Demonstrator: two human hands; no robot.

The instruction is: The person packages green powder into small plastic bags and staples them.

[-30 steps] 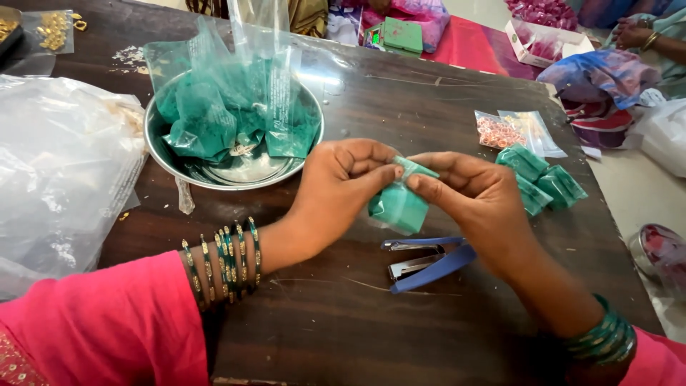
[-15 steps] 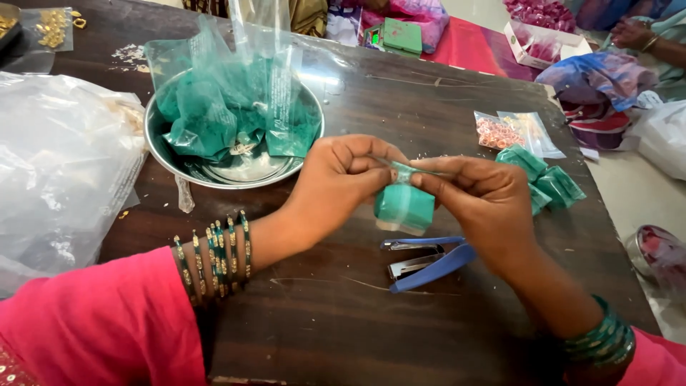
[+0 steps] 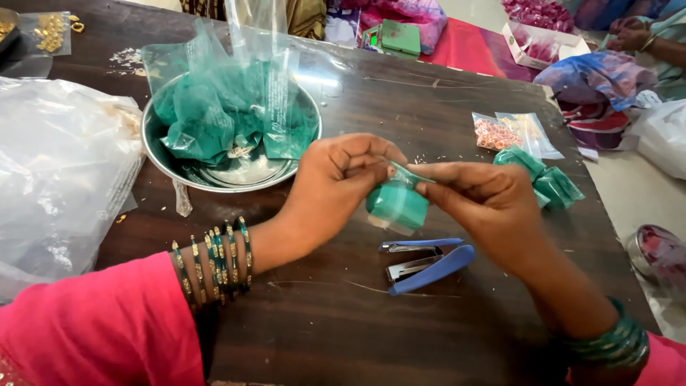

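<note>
A small clear packet filled with green powder point(image 3: 397, 206) hangs between my two hands above the dark wooden table point(image 3: 343, 329). My left hand point(image 3: 336, 187) pinches its top from the left, and my right hand point(image 3: 486, 200) pinches the same folded top from the right. A blue stapler point(image 3: 423, 261) lies on the table just below the packet. To the right of my right hand sits a small heap of finished green packets point(image 3: 544, 180).
A steel bowl point(image 3: 171, 166) at the back left holds a large plastic bag of green powder point(image 3: 221, 107). Clear plastic bags point(image 3: 57, 179) lie at the far left. Small packets of pink bits point(image 3: 500, 132) lie behind the heap. Another person's hands point(image 3: 632, 36) are at the top right.
The packet has turned from slanted to hanging upright, and both hands now pinch its top edge tighter together. The stapler has not moved.
</note>
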